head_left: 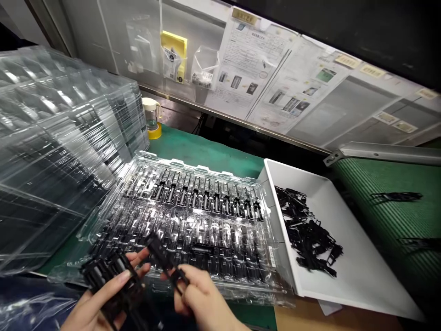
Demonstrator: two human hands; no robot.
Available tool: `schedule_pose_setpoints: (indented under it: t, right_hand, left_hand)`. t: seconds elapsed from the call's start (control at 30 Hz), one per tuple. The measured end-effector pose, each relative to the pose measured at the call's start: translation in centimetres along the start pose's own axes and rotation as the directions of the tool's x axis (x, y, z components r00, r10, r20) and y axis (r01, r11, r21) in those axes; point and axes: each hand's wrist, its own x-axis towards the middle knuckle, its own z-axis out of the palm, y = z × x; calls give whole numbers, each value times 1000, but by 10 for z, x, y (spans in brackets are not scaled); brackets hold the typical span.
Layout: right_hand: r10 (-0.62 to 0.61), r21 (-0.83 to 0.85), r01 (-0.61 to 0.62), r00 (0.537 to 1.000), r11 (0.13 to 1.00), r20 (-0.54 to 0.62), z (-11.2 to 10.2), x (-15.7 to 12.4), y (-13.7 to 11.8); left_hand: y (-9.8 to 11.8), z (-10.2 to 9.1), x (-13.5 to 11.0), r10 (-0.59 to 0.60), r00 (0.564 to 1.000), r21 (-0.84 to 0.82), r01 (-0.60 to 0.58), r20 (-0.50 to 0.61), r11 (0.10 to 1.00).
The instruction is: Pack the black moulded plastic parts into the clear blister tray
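Note:
My left hand [99, 299] is wrapped round several black plastic frame parts [120, 271], held as a bundle at the lower left. In my right hand [203, 294] a single black plastic frame part [161, 255] is pinched between thumb and fingers, tilted, close beside the bundle. Both hands are above the near edge of a clear plastic tray [213, 171]. Its far row holds several black parts [206, 195] side by side, with a few slots at the left end bare. One loose black part [203, 249] lies crosswise over the near row.
Tall stacks of clear trays [69, 128] stand at the left. A white bin [358, 271] with a heap of black parts [313, 239] sits at the right. Beyond it, more parts lie on a green ribbed belt [379, 220]. A lidded jar [150, 115] stands behind on yellow tape.

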Motion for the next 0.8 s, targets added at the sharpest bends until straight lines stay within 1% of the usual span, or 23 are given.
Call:
schedule_pose_setpoints:
  t: [0.07, 0.1, 0.17, 0.2, 0.23, 0.3, 0.33, 0.37, 0.43, 0.47, 0.5, 0.53, 0.6, 0.63, 0.67, 0.7, 0.73, 0.77, 0.8]
  right_hand:
    - [26, -246, -1, 995, 969, 97, -1, -4, 4]
    - [41, -358, 15, 988, 934, 147, -3, -7, 4]
    - [22, -512, 84, 980, 855, 197, -8, -15, 2]
    - [-5, -561, 108, 983, 821, 183, -12, -19, 0]
    - [-47, -602, 120, 990, 790, 135, -17, -23, -1]
    - [-174, -700, 128, 985, 703, 5, -31, -26, -1]
    - [-252, -769, 113, 966, 629, -64, -39, -25, 1]
    - [-324, -843, 86, 940, 531, -109, -48, -22, 4]
    - [-423, -949, 16, 898, 316, -125, -64, -15, 14]
    - [-440, -971, -13, 890, 239, -121, -71, -11, 19]
    - [-441, -980, -33, 889, 198, -119, -76, -8, 24]
    - [-434, -982, -36, 894, 185, -114, -80, -5, 27]
    - [-432, -982, -26, 896, 189, -106, -83, -3, 28]
    - [-438, -979, -18, 892, 204, -108, -82, -3, 26]
    - [-427, -967, 5, 898, 256, -108, -80, -5, 22]
    - [-386, -931, 38, 916, 363, -113, -76, -7, 17]
    - [-311, -854, 69, 944, 515, -111, -72, -10, 12]
    - [-212, -730, 82, 973, 678, -87, -66, -13, 6]
    - [-114, -580, 72, 993, 812, -36, -59, -15, 0]
  left_hand:
    - [-8, 4, 0, -59, 997, 28, 58, 39, 998]
    - [-11, 6, -1, -88, 995, 59, 85, 49, 995]
    - [-15, 8, -1, -111, 993, 117, 106, 41, 987]
    - [-15, 9, -1, -101, 995, 144, 96, 25, 985]
    - [-15, 9, -1, -64, 998, 174, 61, 10, 983]
    - [-12, 9, 0, 30, 999, 235, -23, -25, 972]
    - [-10, 8, 1, 66, 997, 259, -53, -44, 964]
    - [-8, 7, 3, 87, 994, 270, -68, -60, 960]
    - [-4, 5, 7, 74, 993, 234, -51, -92, 971]
    - [-2, 4, 9, 51, 993, 202, -29, -104, 979]
    - [0, 4, 9, 25, 994, 176, -5, -110, 984]
    - [1, 3, 9, 2, 994, 155, 16, -114, 988]
    - [3, 4, 6, -24, 992, 143, 41, -120, 989]
    - [3, 6, 2, -29, 992, 150, 47, -120, 988]
    - [4, 8, -2, -37, 994, 158, 53, -104, 986]
    - [3, 10, -6, -51, 996, 165, 63, -73, 984]
    - [3, 12, -10, -70, 997, 175, 74, -29, 982]
    - [2, 14, -15, -90, 995, 190, 83, 29, 978]
    - [1, 15, -18, -98, 992, 196, 81, 75, 977]
